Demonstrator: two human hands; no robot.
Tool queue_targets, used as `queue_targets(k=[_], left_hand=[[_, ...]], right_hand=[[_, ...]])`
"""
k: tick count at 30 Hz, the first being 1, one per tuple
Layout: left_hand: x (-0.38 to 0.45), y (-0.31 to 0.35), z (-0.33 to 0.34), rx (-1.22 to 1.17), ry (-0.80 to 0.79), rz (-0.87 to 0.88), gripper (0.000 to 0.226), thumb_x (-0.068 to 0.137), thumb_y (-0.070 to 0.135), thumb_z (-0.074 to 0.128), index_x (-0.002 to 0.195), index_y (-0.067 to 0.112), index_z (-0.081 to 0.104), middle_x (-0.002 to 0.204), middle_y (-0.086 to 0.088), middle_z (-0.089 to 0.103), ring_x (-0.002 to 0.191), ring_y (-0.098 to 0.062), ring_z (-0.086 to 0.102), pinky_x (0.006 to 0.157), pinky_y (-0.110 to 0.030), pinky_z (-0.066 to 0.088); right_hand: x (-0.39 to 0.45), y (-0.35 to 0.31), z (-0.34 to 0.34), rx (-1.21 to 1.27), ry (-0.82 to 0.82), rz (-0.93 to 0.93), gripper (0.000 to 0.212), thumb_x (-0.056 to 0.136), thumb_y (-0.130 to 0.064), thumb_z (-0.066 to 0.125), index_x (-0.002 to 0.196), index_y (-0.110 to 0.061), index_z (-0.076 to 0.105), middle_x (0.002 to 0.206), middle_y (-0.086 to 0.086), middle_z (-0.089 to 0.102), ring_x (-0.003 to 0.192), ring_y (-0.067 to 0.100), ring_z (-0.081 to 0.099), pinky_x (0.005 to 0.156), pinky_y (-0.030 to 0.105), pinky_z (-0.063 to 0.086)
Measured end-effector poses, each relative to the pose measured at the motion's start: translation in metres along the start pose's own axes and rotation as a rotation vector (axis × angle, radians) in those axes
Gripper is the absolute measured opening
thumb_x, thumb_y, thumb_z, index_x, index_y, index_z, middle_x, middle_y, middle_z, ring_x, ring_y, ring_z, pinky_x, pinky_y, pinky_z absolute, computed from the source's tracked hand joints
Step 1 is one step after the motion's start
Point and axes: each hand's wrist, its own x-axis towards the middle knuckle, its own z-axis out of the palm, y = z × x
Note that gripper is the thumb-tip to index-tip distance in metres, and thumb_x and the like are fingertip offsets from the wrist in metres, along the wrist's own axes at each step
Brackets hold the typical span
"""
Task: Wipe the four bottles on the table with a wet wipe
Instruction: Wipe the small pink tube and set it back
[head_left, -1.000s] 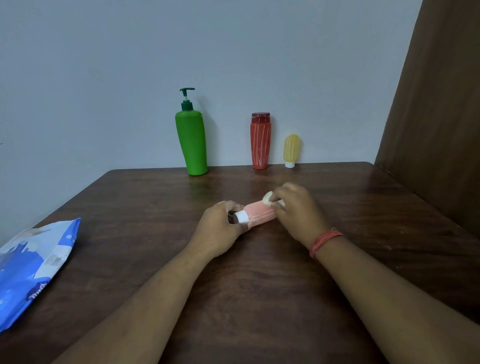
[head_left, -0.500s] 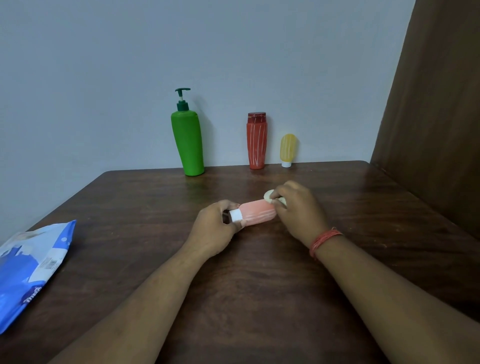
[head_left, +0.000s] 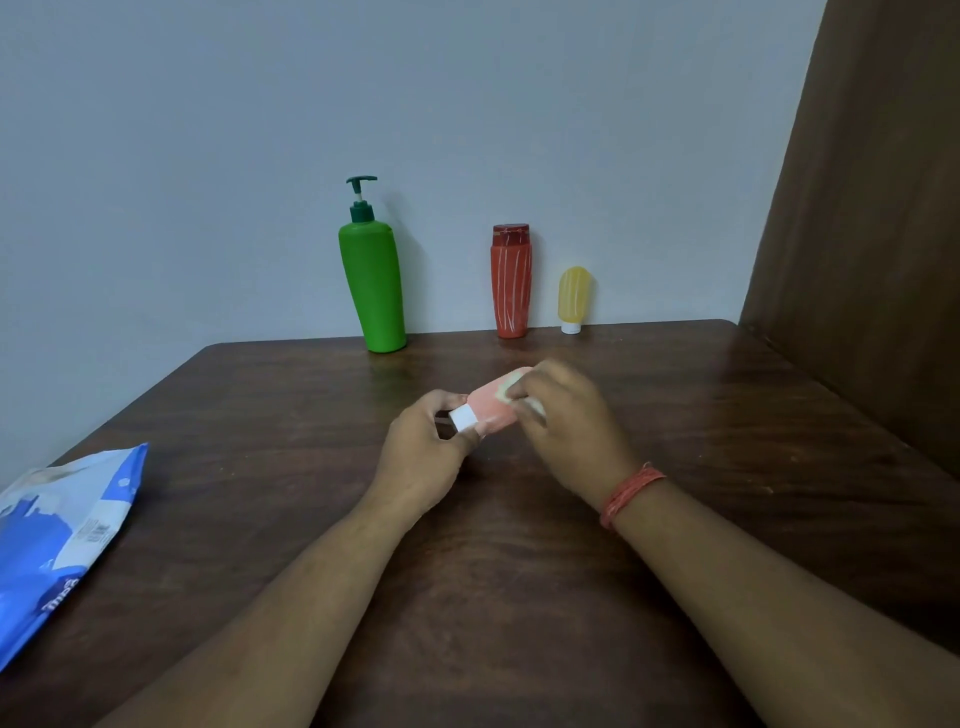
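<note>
Dark wooden desk (head_left: 260, 415) carrying everything. Blue wipes pack (head_left: 57, 540) lying at 8 o'clock edge. Green pump bottle (head_left: 373, 291), red bottle (head_left: 511, 283), yellow bottle (head_left: 573, 299) standing at 12 o'clock by wall. Left hand (head_left: 423, 454) gripping pink bottle (head_left: 491, 408) at centre, white cap end. Right hand (head_left: 566, 421) pinching wet wipe (head_left: 506, 387), pressing it on bottle.
</note>
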Motion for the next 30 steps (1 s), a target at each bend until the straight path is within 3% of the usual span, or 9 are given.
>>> queue_targets(k=[3, 6, 9, 12, 14, 17, 21, 26, 30], left_hand=[[-0.001, 0.001, -0.001, -0.106, 0.015, -0.026, 0.018, 0.086, 0.021, 0.079, 0.099, 0.026, 0.068, 0.097, 0.003, 0.075, 0.094, -0.022, 0.069, 0.084, -0.041, 0.055], [-0.005, 0.004, -0.001, -0.148, -0.014, -0.014, 0.015, 0.089, 0.021, 0.076, 0.101, 0.021, 0.066, 0.100, 0.001, 0.074, 0.092, -0.018, 0.067, 0.078, -0.030, 0.052], [-0.007, 0.006, 0.003, -0.136, -0.044, -0.015, 0.015, 0.090, 0.020, 0.075, 0.102, 0.022, 0.065, 0.105, 0.005, 0.072, 0.097, -0.017, 0.067, 0.081, -0.032, 0.054], [-0.008, 0.008, 0.004, -0.200, -0.043, -0.033, 0.017, 0.087, 0.017, 0.078, 0.099, 0.019, 0.066, 0.099, 0.003, 0.074, 0.092, -0.015, 0.068, 0.078, -0.026, 0.053], [-0.008, 0.007, 0.003, -0.237, -0.045, -0.040, 0.020, 0.085, 0.014, 0.080, 0.099, 0.019, 0.068, 0.099, 0.001, 0.075, 0.094, -0.018, 0.069, 0.082, -0.031, 0.055], [-0.008, 0.008, 0.003, -0.254, -0.044, -0.039, 0.022, 0.085, 0.016, 0.080, 0.103, 0.015, 0.068, 0.098, -0.001, 0.075, 0.092, -0.016, 0.069, 0.079, -0.024, 0.054], [-0.008, 0.008, 0.008, -0.296, -0.058, -0.064, 0.021, 0.084, 0.017, 0.080, 0.103, 0.017, 0.069, 0.101, -0.005, 0.075, 0.096, -0.025, 0.069, 0.093, -0.045, 0.054], [-0.009, 0.008, 0.005, -0.399, -0.064, -0.082, 0.024, 0.081, 0.014, 0.083, 0.098, 0.011, 0.066, 0.093, -0.003, 0.076, 0.092, -0.021, 0.068, 0.092, -0.042, 0.052], [-0.008, 0.005, 0.005, -0.245, -0.095, -0.056, 0.022, 0.081, 0.016, 0.079, 0.093, 0.023, 0.062, 0.110, 0.001, 0.073, 0.102, -0.028, 0.067, 0.092, -0.048, 0.053]], right_hand=[[-0.002, -0.010, 0.007, -0.017, -0.114, -0.198, 0.004, 0.083, -0.008, 0.070, 0.086, -0.008, 0.071, 0.087, 0.008, 0.063, 0.080, 0.025, 0.060, 0.069, 0.035, 0.051], [0.004, 0.007, 0.000, -0.017, 0.022, -0.042, 0.009, 0.082, -0.003, 0.071, 0.089, -0.008, 0.071, 0.090, 0.008, 0.062, 0.084, 0.027, 0.060, 0.069, 0.038, 0.053], [0.003, 0.017, -0.005, -0.021, 0.106, 0.108, 0.011, 0.084, -0.003, 0.070, 0.093, -0.010, 0.070, 0.096, 0.006, 0.061, 0.090, 0.024, 0.060, 0.072, 0.033, 0.051], [-0.002, -0.003, 0.001, 0.005, 0.015, -0.086, 0.010, 0.083, -0.007, 0.070, 0.092, -0.010, 0.072, 0.094, 0.007, 0.063, 0.086, 0.025, 0.061, 0.072, 0.034, 0.051], [-0.003, -0.013, 0.006, -0.040, -0.109, -0.224, 0.010, 0.082, -0.009, 0.072, 0.092, -0.010, 0.073, 0.092, 0.006, 0.063, 0.084, 0.024, 0.061, 0.070, 0.035, 0.052], [0.005, 0.000, 0.003, -0.056, -0.024, -0.188, 0.008, 0.082, -0.008, 0.069, 0.089, -0.009, 0.073, 0.089, 0.007, 0.064, 0.084, 0.025, 0.061, 0.073, 0.036, 0.051], [0.003, 0.016, -0.005, -0.052, 0.069, 0.001, 0.010, 0.086, -0.006, 0.069, 0.095, -0.009, 0.072, 0.094, 0.006, 0.063, 0.089, 0.022, 0.059, 0.074, 0.040, 0.054], [0.002, 0.000, 0.004, -0.027, -0.046, -0.218, 0.008, 0.085, -0.010, 0.069, 0.092, -0.009, 0.072, 0.088, 0.006, 0.062, 0.083, 0.024, 0.060, 0.071, 0.036, 0.051], [0.008, 0.023, -0.007, -0.007, 0.148, 0.122, 0.012, 0.089, -0.005, 0.066, 0.098, -0.010, 0.072, 0.100, 0.006, 0.062, 0.092, 0.023, 0.060, 0.077, 0.031, 0.049]])
